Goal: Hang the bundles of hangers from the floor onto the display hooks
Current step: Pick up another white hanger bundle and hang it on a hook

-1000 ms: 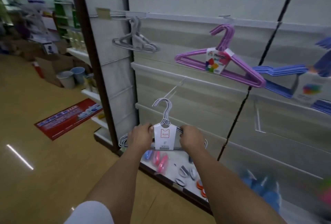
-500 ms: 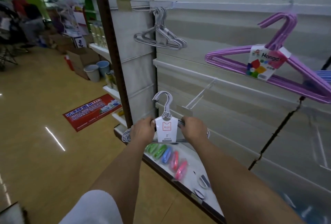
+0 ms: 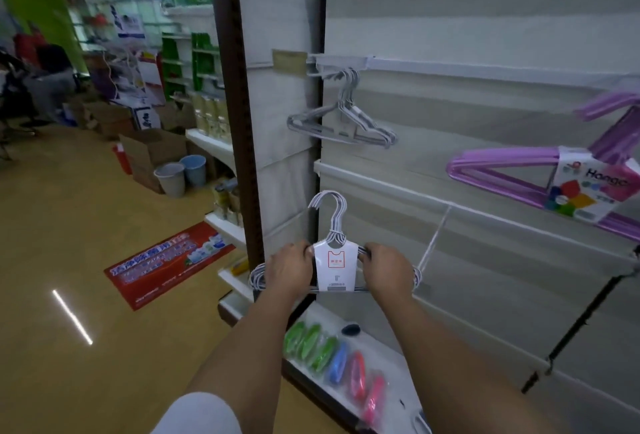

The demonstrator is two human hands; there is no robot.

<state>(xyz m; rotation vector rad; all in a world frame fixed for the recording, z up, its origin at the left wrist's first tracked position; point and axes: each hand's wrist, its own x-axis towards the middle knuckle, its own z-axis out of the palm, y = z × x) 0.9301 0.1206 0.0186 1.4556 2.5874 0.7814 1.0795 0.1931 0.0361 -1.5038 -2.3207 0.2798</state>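
I hold a bundle of white wire hangers (image 3: 335, 262) with a white paper label upright in front of the slat wall. My left hand (image 3: 290, 269) grips its left shoulder and my right hand (image 3: 388, 269) grips its right shoulder. The bundle's hook tops point up at about waist height. A clear empty display hook (image 3: 434, 237) sticks out of the wall just right of my right hand. Higher up, a grey hanger bundle (image 3: 341, 121) hangs on the top-left display hook (image 3: 323, 73). A purple hanger bundle (image 3: 540, 180) hangs at the right.
The base shelf (image 3: 391, 357) below holds coloured packets. A dark upright post (image 3: 239, 121) stands left of the wall. A thin black strut (image 3: 581, 326) slants at the right. Cardboard boxes (image 3: 152, 156), two buckets (image 3: 181, 173) and a red floor mat (image 3: 166, 260) lie to the left.
The view has swung left and up along the wall, so the grey bundle and its hook sit nearer the centre. Both hands keep their grip, and the white bundle has risen slightly toward the wall.
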